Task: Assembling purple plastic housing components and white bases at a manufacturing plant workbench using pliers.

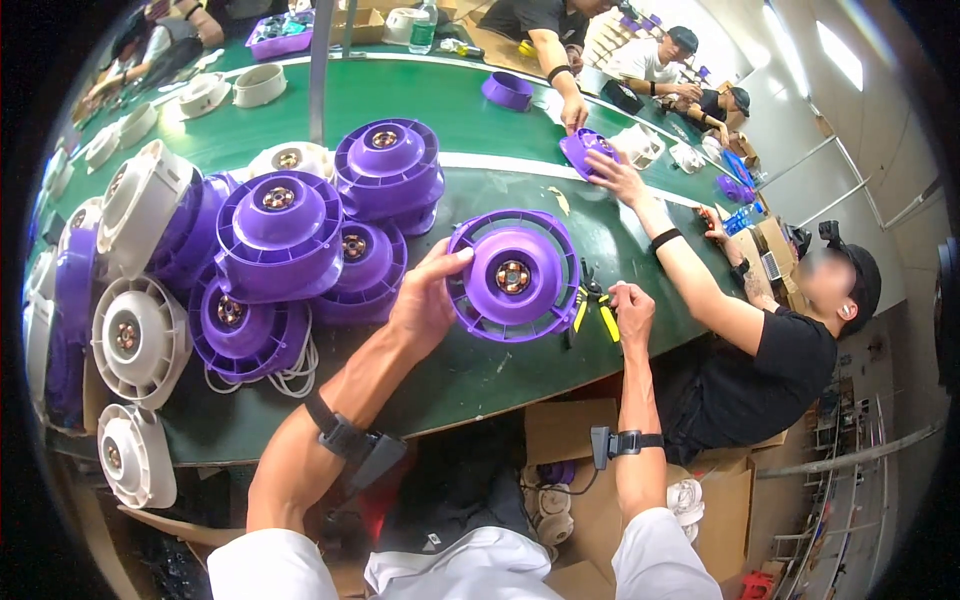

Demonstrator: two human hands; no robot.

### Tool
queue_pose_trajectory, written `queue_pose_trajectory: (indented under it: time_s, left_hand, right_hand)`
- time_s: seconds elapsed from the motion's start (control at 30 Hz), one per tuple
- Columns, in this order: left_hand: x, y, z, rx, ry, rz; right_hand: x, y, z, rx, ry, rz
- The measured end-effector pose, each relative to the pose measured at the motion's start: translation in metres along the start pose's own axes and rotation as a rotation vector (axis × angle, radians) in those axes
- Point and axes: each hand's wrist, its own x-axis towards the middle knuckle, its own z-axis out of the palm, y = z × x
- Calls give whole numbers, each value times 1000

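Observation:
My left hand point(425, 300) grips the left rim of a purple round fan housing point(515, 275), holding it tilted above the green table point(450, 110); a brass hub shows at its centre. My right hand point(630, 310) is closed around the yellow-handled pliers point(592, 305) that lie just right of the housing, near the table's front edge. A pile of purple housings point(300, 240) is stacked to the left of my left hand.
White housings point(135, 340) line the left side with white cord under the pile. A co-worker on my right stretches a hand point(612, 170) to a purple part point(585, 150). Other people work across the table. Cardboard boxes point(560, 430) sit below the table.

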Motion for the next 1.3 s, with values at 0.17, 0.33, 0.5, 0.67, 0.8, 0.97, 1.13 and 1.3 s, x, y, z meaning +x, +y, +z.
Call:
queue_pose_trajectory:
  time_s: [0.17,0.33,0.5,0.67,0.8,0.97,1.13,1.3]
  left_hand:
    - [-1,0,5,15,-6,15]
    - [0,1,2,38,-20,24]
    - [2,-1,1,23,-18,38]
    - [1,-1,0,13,1,28]
    - [2,-2,1,8,-4,27]
    - [1,-1,2,10,3,26]
    - [0,0,0,10,0,28]
    - [1,-1,3,11,-3,27]
  right_hand:
    - [0,4,-2,41,8,-9]
    - [0,1,0,52,5,8]
    - [1,2,-1,69,7,-2]
    - [0,1,1,95,14,4]
    - [0,2,0,69,15,2]
    - [2,5,-2,37,10,18]
    - [2,5,1,83,23,11]
    - [5,18,-1,128,34,-26]
